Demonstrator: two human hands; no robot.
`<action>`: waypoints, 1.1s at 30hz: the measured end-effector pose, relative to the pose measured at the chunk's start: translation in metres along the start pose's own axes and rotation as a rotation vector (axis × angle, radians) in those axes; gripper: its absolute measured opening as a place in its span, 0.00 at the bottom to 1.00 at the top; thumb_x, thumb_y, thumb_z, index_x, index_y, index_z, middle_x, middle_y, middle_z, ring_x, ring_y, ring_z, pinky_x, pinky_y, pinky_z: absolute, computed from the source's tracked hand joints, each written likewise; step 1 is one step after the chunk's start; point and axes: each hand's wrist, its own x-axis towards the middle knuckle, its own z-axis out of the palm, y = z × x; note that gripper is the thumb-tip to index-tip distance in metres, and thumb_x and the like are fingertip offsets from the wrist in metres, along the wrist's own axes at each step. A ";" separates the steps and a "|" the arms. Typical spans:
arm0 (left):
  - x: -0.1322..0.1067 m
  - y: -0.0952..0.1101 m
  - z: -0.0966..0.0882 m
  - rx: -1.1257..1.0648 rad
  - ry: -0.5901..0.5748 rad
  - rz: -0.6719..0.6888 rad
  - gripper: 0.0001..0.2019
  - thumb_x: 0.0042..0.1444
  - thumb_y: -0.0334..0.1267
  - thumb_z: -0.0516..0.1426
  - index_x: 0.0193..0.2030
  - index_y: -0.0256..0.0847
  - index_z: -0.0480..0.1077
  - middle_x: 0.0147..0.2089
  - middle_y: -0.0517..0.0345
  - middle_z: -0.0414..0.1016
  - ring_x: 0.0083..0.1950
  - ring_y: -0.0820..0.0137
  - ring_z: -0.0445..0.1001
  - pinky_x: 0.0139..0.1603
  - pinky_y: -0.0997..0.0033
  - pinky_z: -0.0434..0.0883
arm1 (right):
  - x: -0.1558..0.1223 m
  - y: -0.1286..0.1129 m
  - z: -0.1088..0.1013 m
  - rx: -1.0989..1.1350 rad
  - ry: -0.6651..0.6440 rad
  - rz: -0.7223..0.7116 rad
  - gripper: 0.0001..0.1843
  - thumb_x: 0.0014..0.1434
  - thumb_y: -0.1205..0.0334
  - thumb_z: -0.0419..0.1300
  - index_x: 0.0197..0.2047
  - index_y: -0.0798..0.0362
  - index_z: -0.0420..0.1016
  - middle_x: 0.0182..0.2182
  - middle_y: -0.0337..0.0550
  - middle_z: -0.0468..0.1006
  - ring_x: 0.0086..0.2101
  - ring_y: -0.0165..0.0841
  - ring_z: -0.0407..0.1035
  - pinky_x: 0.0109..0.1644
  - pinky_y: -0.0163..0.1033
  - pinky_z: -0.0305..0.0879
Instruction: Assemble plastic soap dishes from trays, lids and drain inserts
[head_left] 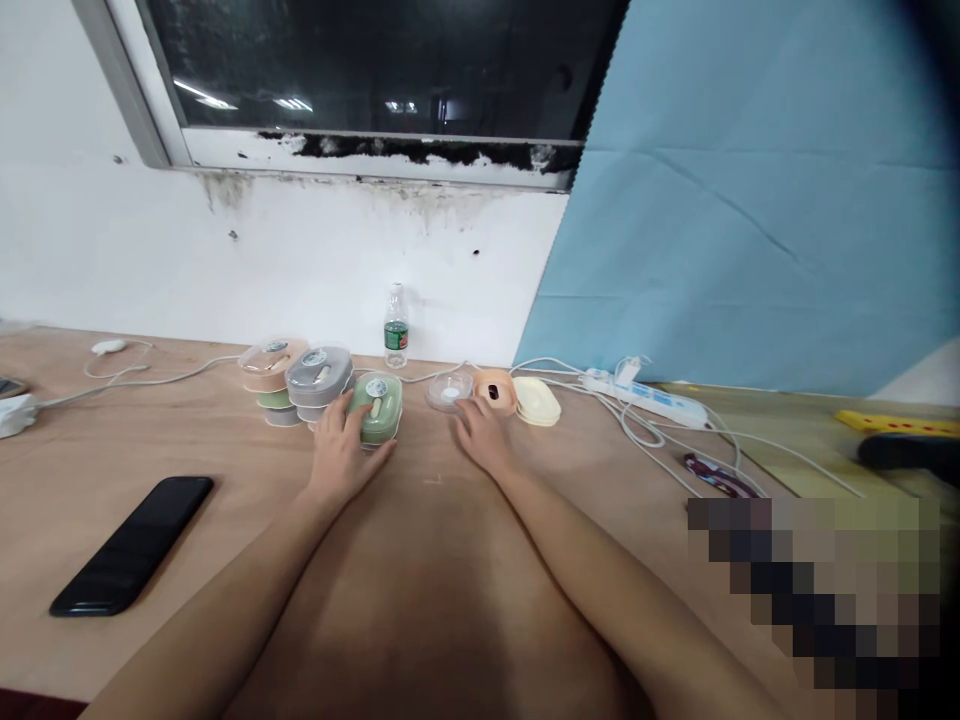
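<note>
My left hand (pixel 341 448) is at the near left corner of a green lidded box (pixel 380 418), its fingers against the box and its thumb along the front. The box has a clear lid with a round label. My right hand (pixel 484 435) has its fingers loosely stretched out at the near edge of a clear plastic lid (pixel 448 391); whether they touch it I cannot tell. Just beyond those fingers lies an orange piece (pixel 501 386) with a dark opening, and beside it are cream-coloured lids or trays (pixel 538 401).
Left of the green box stand stacked grey boxes (pixel 321 377) and a peach box stack (pixel 264 372). A water bottle (pixel 396 335) is by the wall. A black phone (pixel 133 545) lies at left. A power strip (pixel 652 400) with cables is at right, near a patterned item (pixel 716 474).
</note>
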 end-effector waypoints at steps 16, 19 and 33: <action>0.002 0.007 0.002 -0.164 -0.074 -0.019 0.28 0.53 0.44 0.61 0.60 0.41 0.60 0.65 0.41 0.54 0.66 0.52 0.58 0.63 0.50 0.63 | 0.029 -0.015 0.030 -0.117 -0.138 0.293 0.17 0.65 0.62 0.49 0.54 0.52 0.71 0.49 0.50 0.72 0.48 0.39 0.67 0.49 0.40 0.64; 0.001 0.007 0.002 -0.193 -0.084 -0.043 0.29 0.53 0.43 0.61 0.60 0.41 0.59 0.66 0.41 0.53 0.66 0.53 0.58 0.63 0.50 0.64 | 0.031 -0.017 0.030 -0.141 -0.202 0.280 0.18 0.65 0.60 0.49 0.55 0.49 0.71 0.50 0.49 0.72 0.47 0.39 0.69 0.47 0.40 0.65; -0.005 0.015 -0.016 -0.456 0.025 0.128 0.28 0.51 0.41 0.62 0.58 0.42 0.59 0.63 0.42 0.58 0.66 0.54 0.59 0.62 0.50 0.64 | 0.005 -0.050 0.003 0.320 0.019 -0.029 0.34 0.63 0.49 0.51 0.67 0.53 0.50 0.58 0.56 0.64 0.43 0.38 0.69 0.45 0.45 0.69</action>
